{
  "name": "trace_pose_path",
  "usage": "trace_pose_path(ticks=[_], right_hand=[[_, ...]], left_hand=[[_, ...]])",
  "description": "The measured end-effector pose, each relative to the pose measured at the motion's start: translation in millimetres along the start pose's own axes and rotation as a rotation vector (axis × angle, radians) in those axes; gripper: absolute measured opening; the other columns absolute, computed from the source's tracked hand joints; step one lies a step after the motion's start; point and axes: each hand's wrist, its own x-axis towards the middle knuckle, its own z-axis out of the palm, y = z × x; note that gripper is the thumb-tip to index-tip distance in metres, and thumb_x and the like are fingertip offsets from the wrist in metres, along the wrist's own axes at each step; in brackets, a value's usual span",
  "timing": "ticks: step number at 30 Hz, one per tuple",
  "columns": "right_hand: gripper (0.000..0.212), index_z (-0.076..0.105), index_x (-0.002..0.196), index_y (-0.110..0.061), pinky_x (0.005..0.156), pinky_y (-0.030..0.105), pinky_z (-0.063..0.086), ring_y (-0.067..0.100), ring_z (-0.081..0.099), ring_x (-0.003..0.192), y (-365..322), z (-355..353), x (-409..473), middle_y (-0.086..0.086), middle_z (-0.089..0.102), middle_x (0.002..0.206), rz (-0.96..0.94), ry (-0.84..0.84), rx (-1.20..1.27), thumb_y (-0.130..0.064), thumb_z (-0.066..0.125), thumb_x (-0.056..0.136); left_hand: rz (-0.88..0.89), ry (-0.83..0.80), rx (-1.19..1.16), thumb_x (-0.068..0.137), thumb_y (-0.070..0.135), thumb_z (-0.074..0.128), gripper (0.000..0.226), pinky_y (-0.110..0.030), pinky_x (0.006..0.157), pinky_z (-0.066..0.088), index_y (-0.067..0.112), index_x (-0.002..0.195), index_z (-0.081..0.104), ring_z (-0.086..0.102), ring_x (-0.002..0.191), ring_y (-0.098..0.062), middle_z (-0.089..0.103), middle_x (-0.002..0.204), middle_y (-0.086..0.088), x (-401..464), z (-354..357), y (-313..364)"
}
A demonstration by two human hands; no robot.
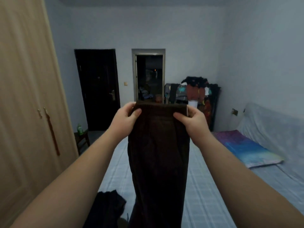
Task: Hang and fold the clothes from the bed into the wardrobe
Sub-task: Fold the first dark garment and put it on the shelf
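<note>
Item: dark brown trousers of a soft, faintly ribbed cloth, possibly corduroy [158,145]. Held up at arm's length over the bed, waistband uppermost and level, long axis vertical, legs hanging straight down together and running out of sight at the near edge.

Grip: left hand [126,119] pinches the left end of the waistband, thumb in front, fingers behind; right hand [192,119] pinches the right end in the same way. Both are clamped on the cloth, drawing the band taut and flat.

Beneath: bed with pale blue checked sheet, smooth and flat [205,195]. On its near left corner, a crumpled black garment [107,208], shapeless in the dim light.

Left: tall light wooden wardrobe with plain panelled doors [24,96], doors closed.

Right: long pillow in a purple-to-blue printed cover [246,148], lying beside a pale draped sofa [271,125].

Far wall: dark glossy door [97,89], open doorway [149,76], heap of mixed clothes on a rack [195,89].
</note>
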Motion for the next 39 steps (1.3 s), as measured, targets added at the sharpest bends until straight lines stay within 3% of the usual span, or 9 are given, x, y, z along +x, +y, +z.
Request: trace_pose_path(ticks=[4,7,13,16,19,29,32,36,39], right_hand=[[0.029,0.070,0.114,-0.009,0.085,0.041,0.059,0.027,0.072,0.098,-65,-2,36,0.009,0.075,0.105,-0.144,-0.017,0.019,-0.012,0.075,0.086],[0.024,0.071,0.110,-0.011,0.083,0.041,0.059,0.026,0.073,0.095,-105,-4,55,0.008,0.076,0.102,-0.196,-0.015,-0.006,-0.013,0.075,0.086],[0.025,0.070,0.114,-0.011,0.072,0.034,0.060,0.025,0.074,0.091,-179,-7,47,0.008,0.077,0.100,-0.318,-0.018,-0.045,-0.015,0.071,0.089],[0.023,0.069,0.113,-0.005,0.064,0.030,0.059,0.023,0.075,0.084,-197,-7,37,0.010,0.076,0.096,-0.350,-0.029,0.007,-0.010,0.069,0.090],[0.024,0.070,0.113,-0.006,0.066,0.029,0.059,0.024,0.075,0.087,-193,-8,36,0.009,0.077,0.097,-0.338,-0.018,-0.026,-0.012,0.069,0.090],[0.017,0.072,0.105,-0.016,0.079,0.034,0.057,0.020,0.074,0.091,-62,-24,72,0.002,0.077,0.098,-0.110,-0.031,-0.200,-0.017,0.072,0.089],[0.016,0.072,0.105,-0.023,0.080,0.034,0.058,0.015,0.073,0.093,-3,-33,84,-0.004,0.077,0.099,0.015,-0.065,-0.276,-0.022,0.072,0.089],[0.014,0.071,0.100,-0.027,0.073,0.024,0.056,0.008,0.071,0.085,97,-41,101,-0.007,0.075,0.094,0.171,-0.109,-0.385,-0.028,0.076,0.086],[0.018,0.071,0.102,-0.028,0.070,0.020,0.050,0.007,0.066,0.086,192,-41,116,-0.010,0.070,0.098,0.262,-0.081,-0.436,-0.028,0.077,0.085]], left_hand=[[0.178,0.050,0.007,0.102,0.012,0.051,0.025,-0.020,0.080,0.056,0.005,0.124,0.061,0.067,0.087,0.002,0.068,0.107,-0.004,37,-17,62],[0.274,0.080,0.030,0.101,0.012,0.053,0.024,-0.018,0.080,0.055,0.007,0.123,0.061,0.066,0.087,0.003,0.069,0.108,-0.005,54,-28,98],[0.457,0.160,0.092,0.100,0.018,0.055,0.020,-0.007,0.077,0.049,0.020,0.118,0.063,0.063,0.089,0.011,0.067,0.102,0.015,58,-46,153],[0.492,0.186,0.068,0.100,0.021,0.055,0.023,-0.006,0.075,0.049,0.017,0.121,0.064,0.063,0.089,0.012,0.067,0.103,0.014,52,-49,165],[0.487,0.159,0.057,0.100,0.019,0.056,0.019,-0.005,0.075,0.047,0.022,0.117,0.063,0.063,0.090,0.012,0.067,0.103,0.015,51,-46,160],[0.167,-0.080,0.006,0.099,0.020,0.056,0.019,-0.024,0.077,0.058,0.019,0.116,0.065,0.071,0.091,-0.010,0.073,0.099,0.000,68,-6,43],[0.020,-0.120,0.052,0.099,0.023,0.057,0.018,-0.021,0.073,0.057,0.022,0.114,0.066,0.070,0.087,-0.008,0.070,0.097,0.004,79,17,-14],[-0.083,-0.094,0.332,0.095,0.032,0.063,0.015,-0.022,0.079,0.045,0.036,0.108,0.068,0.055,0.085,-0.003,0.058,0.097,0.010,93,52,-110],[-0.257,-0.070,0.266,0.094,0.026,0.065,0.014,-0.019,0.064,0.043,0.038,0.100,0.068,0.056,0.065,0.001,0.060,0.091,0.009,94,85,-191]])
